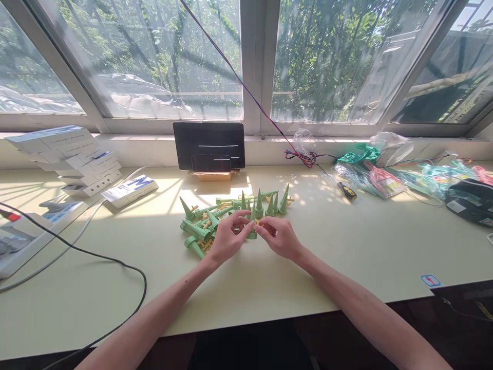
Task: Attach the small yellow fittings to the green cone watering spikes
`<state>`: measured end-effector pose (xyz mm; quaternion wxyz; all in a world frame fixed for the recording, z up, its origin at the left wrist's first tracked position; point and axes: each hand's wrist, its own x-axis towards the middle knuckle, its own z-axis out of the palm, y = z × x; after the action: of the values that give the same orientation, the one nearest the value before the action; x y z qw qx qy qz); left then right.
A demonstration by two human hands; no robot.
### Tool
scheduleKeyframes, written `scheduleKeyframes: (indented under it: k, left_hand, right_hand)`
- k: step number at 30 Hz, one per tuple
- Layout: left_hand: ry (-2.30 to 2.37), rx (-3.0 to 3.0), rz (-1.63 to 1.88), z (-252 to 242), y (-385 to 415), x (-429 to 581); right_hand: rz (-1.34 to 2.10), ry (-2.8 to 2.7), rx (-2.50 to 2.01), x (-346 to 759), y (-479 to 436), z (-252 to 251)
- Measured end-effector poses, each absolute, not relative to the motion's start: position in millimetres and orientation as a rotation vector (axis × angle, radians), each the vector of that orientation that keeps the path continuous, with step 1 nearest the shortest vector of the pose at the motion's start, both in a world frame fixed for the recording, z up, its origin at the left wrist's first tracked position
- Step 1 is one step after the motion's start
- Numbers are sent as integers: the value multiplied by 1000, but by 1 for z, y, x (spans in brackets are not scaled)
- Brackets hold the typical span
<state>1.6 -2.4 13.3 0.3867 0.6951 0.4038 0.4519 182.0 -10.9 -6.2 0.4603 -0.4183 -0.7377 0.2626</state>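
Note:
My left hand [230, 235] is closed round a green cone [253, 211] that stands point up between my hands. The fingertips of my right hand [280, 237] pinch at a small yellow piece [257, 223] against the cone's right side. Right behind my hands, several more green cones [259, 204] stand upright. To the left lies a loose pile of green cones and tubes [196, 229] with small yellow fittings [205, 244] among them.
A dark tablet [209, 144] stands on a wooden holder at the back. White boxes [82, 159] are stacked at the left, near a power strip [42, 236] and cables. At the right are a screwdriver [347, 191], plastic bags [385, 180] and a black pouch [472, 200].

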Motion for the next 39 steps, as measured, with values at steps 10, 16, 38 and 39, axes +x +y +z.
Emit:
scheduleKeyframes:
  k: [10,16,38,39]
  left_hand:
    - [1047,2077,995,10,-14,7]
    - [1073,2220,750,-2,-15,8]
    - [1099,2454,1164,-5,-11,7]
    - [1095,2500,1182,-5,-10,6]
  right_hand:
    - [467,-1505,-1189,201,2,0]
    - [464,-1589,-1183,203,8,-9]
    - [598,-1681,-1143,196,12,-20]
    - [598,-1682,-1144,196,12,-20]
